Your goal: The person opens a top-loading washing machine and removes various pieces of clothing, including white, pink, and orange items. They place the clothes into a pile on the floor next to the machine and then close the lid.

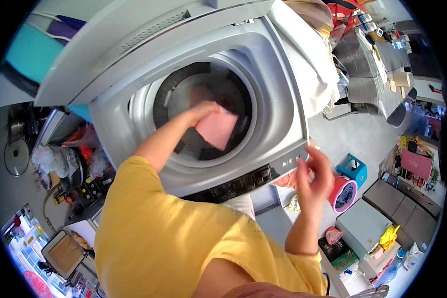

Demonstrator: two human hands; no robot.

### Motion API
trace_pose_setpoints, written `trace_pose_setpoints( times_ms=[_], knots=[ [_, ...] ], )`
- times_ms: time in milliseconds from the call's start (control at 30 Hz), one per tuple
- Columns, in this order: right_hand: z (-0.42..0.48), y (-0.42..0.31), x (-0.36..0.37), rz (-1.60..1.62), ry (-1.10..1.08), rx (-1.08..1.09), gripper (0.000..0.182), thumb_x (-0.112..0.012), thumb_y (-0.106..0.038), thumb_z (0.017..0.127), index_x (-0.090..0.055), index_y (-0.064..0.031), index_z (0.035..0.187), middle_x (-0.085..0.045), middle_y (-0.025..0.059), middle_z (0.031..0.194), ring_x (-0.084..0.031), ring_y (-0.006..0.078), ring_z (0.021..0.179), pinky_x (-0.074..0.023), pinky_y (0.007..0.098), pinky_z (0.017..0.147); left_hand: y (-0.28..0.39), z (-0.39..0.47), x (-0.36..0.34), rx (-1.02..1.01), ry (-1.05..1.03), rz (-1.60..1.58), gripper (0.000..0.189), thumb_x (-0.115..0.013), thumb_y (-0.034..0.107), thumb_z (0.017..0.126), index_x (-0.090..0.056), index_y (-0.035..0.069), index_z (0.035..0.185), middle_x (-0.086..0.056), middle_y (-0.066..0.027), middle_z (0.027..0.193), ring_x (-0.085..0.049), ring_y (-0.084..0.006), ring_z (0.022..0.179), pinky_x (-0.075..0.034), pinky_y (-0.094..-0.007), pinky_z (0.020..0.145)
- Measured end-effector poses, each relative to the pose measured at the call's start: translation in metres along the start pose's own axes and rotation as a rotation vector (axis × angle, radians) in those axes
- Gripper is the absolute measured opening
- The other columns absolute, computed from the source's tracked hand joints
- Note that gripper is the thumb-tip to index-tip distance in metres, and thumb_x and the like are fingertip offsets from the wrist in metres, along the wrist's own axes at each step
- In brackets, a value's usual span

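An open top-loading washing machine (290,111) stands before me, its lid (108,48) raised. My left hand (205,113) reaches over the drum opening, its fingers closed on a flat pink piece (218,126); blur leaves unclear whether it is cloth or a packet. Below it lies the dark drum (193,83), with a blurred reddish patch at its far side. Near the front right corner of the machine, beside the control panel (231,184), my right hand (314,167) is raised, fingers and thumb apart, holding nothing visible.
White fabric (305,74) hangs at the machine's right side. A pink-rimmed red bucket (344,193) holding dark cloth and a teal stool (352,169) stand on the floor at the right. Plastic bags (54,160) and bottles lie close on the left. A grey cabinet (363,225) is at the lower right.
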State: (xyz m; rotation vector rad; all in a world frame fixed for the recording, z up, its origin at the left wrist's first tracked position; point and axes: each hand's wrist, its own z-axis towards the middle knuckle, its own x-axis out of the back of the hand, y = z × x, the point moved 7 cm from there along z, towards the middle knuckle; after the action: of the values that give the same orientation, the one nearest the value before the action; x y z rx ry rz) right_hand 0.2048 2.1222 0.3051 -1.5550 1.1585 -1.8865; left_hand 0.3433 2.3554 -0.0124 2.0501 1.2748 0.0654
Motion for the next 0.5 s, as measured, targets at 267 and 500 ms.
trace_pose_setpoints(
  times_ms=[267,500],
  knots=[
    [0.066,0.040,-0.186,0.212,-0.634,0.183,0.071,-0.080,-0.019,0.069,-0.048,-0.0057,0.131,-0.057,0.0164,0.122,-0.051,0.0252,0.116,-0.0437,0.0346,0.094,0.161,-0.189,-0.052,-0.418,0.132,-0.271,0.029,-0.059,0.023,0.078,-0.059,0.003,0.098,-0.064,-0.0106,0.092,-0.063,-0.0191,0.082,-0.052,-0.0331,0.074],
    [0.091,0.033,-0.252,0.580,-0.774,0.068,0.052,-0.071,-0.015,0.075,-0.055,-0.0058,0.124,-0.063,0.0071,0.114,-0.057,0.0182,0.107,-0.0443,0.0304,0.093,0.204,-0.268,-0.073,-0.620,0.136,-0.341,0.041,-0.053,0.027,0.083,-0.059,0.001,0.113,-0.063,-0.0100,0.105,-0.062,-0.0188,0.092,-0.051,-0.0325,0.078]
  ],
)
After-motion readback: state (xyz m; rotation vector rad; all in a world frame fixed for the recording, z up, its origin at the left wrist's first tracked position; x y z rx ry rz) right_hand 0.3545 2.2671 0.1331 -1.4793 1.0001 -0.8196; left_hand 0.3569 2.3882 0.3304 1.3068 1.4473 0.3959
